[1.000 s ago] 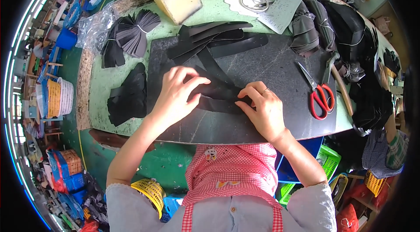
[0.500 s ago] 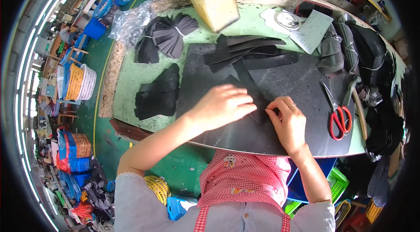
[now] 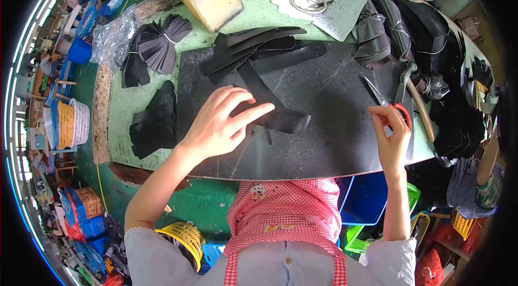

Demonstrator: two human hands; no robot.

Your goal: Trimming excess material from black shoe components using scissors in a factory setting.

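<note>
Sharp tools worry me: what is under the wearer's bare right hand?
Red-handled metal scissors lie there: blades and part of the handles show. The bare right hand covers the rest; whether it touches them cannot be told.

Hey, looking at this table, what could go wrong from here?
The right hand is by the red-handled scissors, so their exposed blades might nick bare skin. The left hand is by loose, crossed black strips, which could slide out of line if bumped.
</note>
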